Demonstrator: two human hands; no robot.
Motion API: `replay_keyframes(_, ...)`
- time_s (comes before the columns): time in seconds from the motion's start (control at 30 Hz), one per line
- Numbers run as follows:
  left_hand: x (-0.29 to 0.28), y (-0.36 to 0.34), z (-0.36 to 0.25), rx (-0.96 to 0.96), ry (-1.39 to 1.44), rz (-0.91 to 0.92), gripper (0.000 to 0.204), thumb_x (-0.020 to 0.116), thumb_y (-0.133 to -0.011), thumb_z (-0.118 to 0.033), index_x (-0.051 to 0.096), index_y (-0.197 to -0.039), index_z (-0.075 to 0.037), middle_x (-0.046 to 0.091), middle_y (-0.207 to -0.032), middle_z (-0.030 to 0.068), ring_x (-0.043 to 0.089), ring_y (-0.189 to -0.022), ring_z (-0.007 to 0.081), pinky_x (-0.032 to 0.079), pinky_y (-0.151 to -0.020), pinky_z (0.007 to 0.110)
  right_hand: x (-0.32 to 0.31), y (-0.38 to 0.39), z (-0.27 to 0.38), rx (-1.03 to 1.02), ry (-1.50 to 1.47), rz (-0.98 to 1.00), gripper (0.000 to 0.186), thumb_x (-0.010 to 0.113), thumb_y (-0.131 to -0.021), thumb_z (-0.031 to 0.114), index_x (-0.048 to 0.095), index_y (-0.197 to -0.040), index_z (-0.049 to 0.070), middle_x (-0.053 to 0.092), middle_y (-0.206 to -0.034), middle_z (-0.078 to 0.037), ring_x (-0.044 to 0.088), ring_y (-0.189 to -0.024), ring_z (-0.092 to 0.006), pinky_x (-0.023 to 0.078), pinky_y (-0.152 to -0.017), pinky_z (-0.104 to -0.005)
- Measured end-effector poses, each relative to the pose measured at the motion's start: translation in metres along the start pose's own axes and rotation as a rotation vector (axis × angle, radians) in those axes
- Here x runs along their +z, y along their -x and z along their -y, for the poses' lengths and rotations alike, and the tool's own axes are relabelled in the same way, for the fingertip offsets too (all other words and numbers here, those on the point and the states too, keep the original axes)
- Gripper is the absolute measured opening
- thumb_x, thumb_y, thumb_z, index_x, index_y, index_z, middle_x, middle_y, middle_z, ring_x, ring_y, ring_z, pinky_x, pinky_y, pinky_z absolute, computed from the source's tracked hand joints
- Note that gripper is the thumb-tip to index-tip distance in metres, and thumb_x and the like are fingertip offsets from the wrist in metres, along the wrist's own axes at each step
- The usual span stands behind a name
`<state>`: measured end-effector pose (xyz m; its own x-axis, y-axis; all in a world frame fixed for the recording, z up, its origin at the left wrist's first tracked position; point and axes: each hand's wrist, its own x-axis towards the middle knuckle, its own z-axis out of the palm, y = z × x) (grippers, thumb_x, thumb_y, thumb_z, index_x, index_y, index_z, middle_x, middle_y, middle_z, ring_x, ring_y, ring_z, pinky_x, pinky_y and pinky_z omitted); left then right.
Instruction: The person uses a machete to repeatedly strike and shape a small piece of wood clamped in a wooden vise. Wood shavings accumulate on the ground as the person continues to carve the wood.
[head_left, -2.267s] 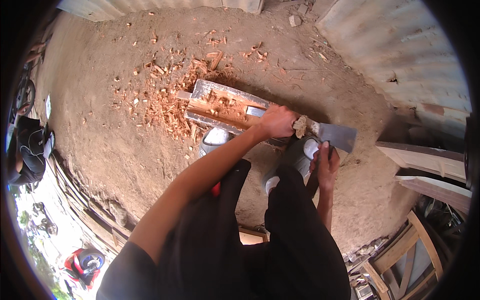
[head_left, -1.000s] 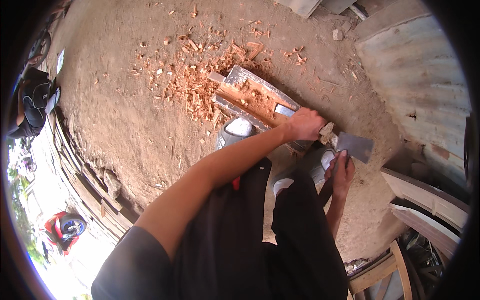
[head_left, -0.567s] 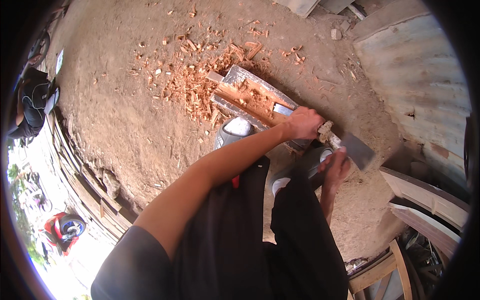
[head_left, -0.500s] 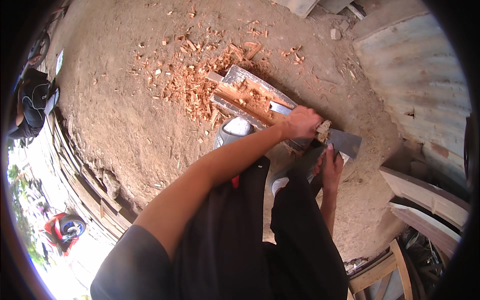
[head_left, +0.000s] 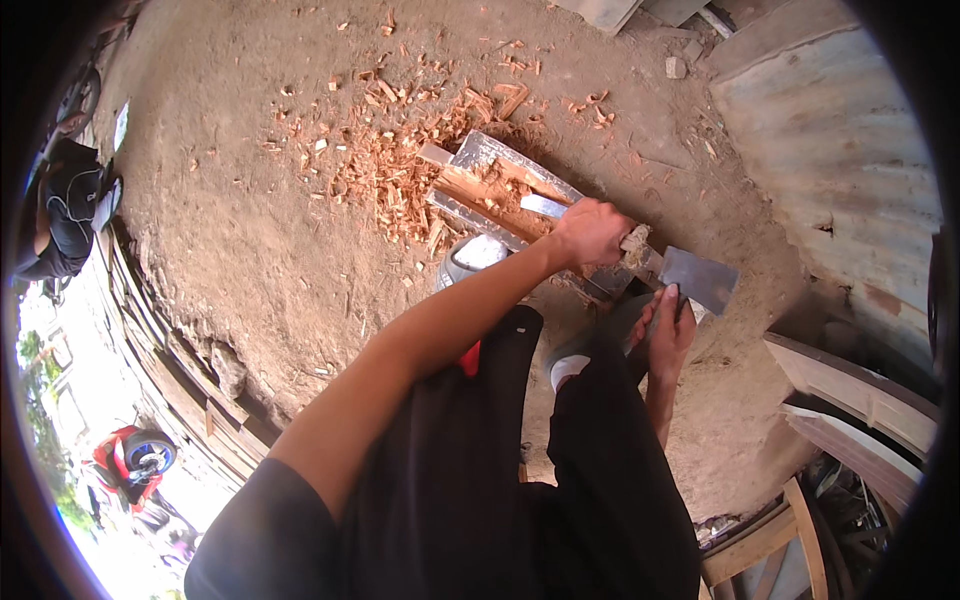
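My left hand is closed around the handle of a chisel. The chisel's flat steel blade points up and to the left, into the hollow of a wooden block with worn grey sides and bare reddish wood inside. Past my fist the handle's butt shows pale and frayed. My right hand grips a broad flat metal blade, its thumb laid along the near end. That blade is close to the chisel's butt. Its handle is mostly hidden by my fingers.
Wood chips lie thick around the block's far end. My shoe is against its near side. A corrugated metal sheet stands at right, above wooden boards. At left are a person and a red motorcycle.
My left hand and the chisel have shifted up and left along the hollow. The broad blade has moved slightly right, away from the chisel's butt. The whole view has shifted a little.
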<state>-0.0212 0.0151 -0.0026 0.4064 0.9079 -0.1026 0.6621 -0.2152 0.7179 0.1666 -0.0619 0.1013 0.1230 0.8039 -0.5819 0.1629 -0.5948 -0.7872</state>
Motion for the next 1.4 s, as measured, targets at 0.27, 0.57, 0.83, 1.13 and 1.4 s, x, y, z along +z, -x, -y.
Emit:
replay_keyframes(0.27, 0.002, 0.001, -0.031, 0.164, 0.124, 0.063, 0.025, 0.073, -0.066, -0.021, 0.075, -0.087, -0.007, 0.073, -0.083, 0.0193, 0.072, -0.083, 0.0407, 0.058, -0.074, 0.049, -0.029, 0.025, 0.020, -0.047, -0.089, -0.020, 0.026, 0.061, -0.102, 0.026, 0.059, -0.117, 0.005, 0.052, -0.078, -0.004, 0.047, -0.051, -0.0119, 0.041, -0.046, -0.0270)
replay_keyframes(0.57, 0.018, -0.002, -0.029, 0.247, 0.045, 0.182, 0.024, 0.073, -0.061, -0.020, 0.075, -0.083, -0.010, 0.071, -0.075, 0.0183, 0.072, -0.077, 0.0391, 0.057, -0.069, 0.049, -0.047, 0.030, 0.013, 0.263, -0.121, 0.099, 0.037, 0.062, -0.101, 0.021, 0.052, -0.137, 0.015, 0.050, -0.073, -0.003, 0.046, -0.045, -0.0120, 0.039, -0.038, -0.0291)
replay_keyframes(0.83, 0.009, 0.000, -0.034, 0.211, 0.169, 0.088, 0.023, 0.073, -0.059, -0.019, 0.073, -0.080, -0.009, 0.070, -0.074, 0.0188, 0.071, -0.076, 0.0395, 0.056, -0.069, 0.049, -0.038, 0.042, -0.003, 0.048, -0.074, 0.014, 0.028, 0.068, -0.096, 0.016, 0.053, -0.117, 0.004, 0.051, -0.069, -0.005, 0.050, -0.044, -0.0147, 0.042, -0.039, -0.0309)
replay_keyframes(1.13, 0.017, -0.004, -0.045, 0.182, 0.298, -0.061, 0.018, 0.070, -0.065, -0.016, 0.072, -0.080, -0.006, 0.069, -0.075, 0.0209, 0.070, -0.077, 0.0418, 0.055, -0.072, 0.050, -0.059, 0.050, 0.005, 0.141, -0.065, 0.097, 0.026, 0.069, -0.097, 0.019, 0.053, -0.110, 0.004, 0.051, -0.070, -0.005, 0.051, -0.042, -0.0155, 0.042, -0.037, -0.0309)
replay_keyframes(1.4, 0.030, -0.013, -0.047, 0.151, 0.321, -0.079, 0.020, 0.071, -0.066, -0.017, 0.072, -0.082, -0.005, 0.069, -0.077, 0.0217, 0.069, -0.080, 0.0436, 0.055, -0.072, 0.050, -0.053, 0.060, 0.032, 0.033, -0.039, 0.001, 0.027, 0.063, -0.104, 0.030, 0.052, -0.103, 0.005, 0.049, -0.070, -0.003, 0.044, -0.043, -0.0116, 0.038, -0.040, -0.0269)
